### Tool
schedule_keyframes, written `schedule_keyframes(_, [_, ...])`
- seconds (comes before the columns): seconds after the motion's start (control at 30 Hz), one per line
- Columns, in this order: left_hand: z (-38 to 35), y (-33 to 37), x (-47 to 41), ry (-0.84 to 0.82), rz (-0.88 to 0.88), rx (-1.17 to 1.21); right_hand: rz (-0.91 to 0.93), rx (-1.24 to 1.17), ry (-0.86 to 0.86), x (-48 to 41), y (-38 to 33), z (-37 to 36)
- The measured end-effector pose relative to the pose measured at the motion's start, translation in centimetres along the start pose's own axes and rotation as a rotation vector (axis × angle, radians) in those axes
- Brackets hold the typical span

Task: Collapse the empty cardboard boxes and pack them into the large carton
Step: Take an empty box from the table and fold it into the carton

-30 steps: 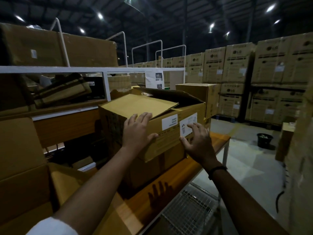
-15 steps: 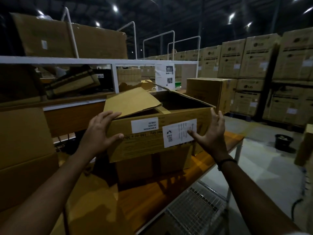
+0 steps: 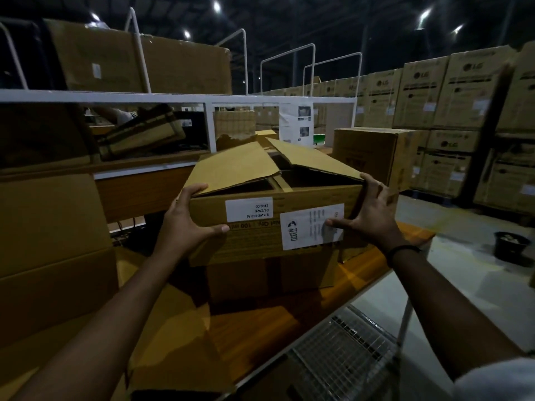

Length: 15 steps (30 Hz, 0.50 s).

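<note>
An open cardboard box [image 3: 254,244] with white labels on its front sits on another brown box [image 3: 269,280] on the orange table [image 3: 289,322]. Its top flaps [image 3: 234,166] stand half raised and the inside looks dark. My left hand [image 3: 188,224] grips the box's left corner, fingers round the side and thumb on the front. My right hand [image 3: 369,215] grips the right corner, fingers over the top edge and thumb on the label. A large brown carton [image 3: 49,227] stands at the left.
A white metal rack [image 3: 173,96] with boxes on it runs behind the table. A closed box [image 3: 373,153] stands behind on the right. A wire mesh cart [image 3: 341,351] is below the table edge. Stacked cartons [image 3: 463,85] and a black bucket [image 3: 509,247] are at right.
Both hands moved from the box's front face out to its two corners and took hold. The right flap has come up and the box now faces me squarely.
</note>
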<state>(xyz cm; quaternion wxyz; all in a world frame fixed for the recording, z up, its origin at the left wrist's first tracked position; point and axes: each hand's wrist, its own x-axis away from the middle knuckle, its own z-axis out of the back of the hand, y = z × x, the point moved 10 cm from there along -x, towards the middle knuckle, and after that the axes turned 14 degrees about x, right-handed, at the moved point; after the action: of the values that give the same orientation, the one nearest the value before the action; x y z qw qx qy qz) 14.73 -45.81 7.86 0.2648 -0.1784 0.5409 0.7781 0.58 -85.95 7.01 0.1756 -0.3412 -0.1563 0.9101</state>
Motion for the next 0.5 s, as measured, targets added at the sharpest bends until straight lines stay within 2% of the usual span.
schedule_keyframes(0.1, [0.1, 0.0, 0.3, 0.038, 0.004, 0.018, -0.004, 0.018, 0.033, 0.8, -0.1, 0.2])
schedule_keyframes(0.27, [0.8, 0.3, 1.2, 0.074, -0.03, 0.049, 0.054, 0.025, 0.186, 3.0, 0.0, 1.0])
schedule_keyframes(0.5, [4.2, 1.8, 3.2, 0.075, -0.127, 0.037, 0.016, 0.011, 0.25, 7.1, -2.0, 2.6])
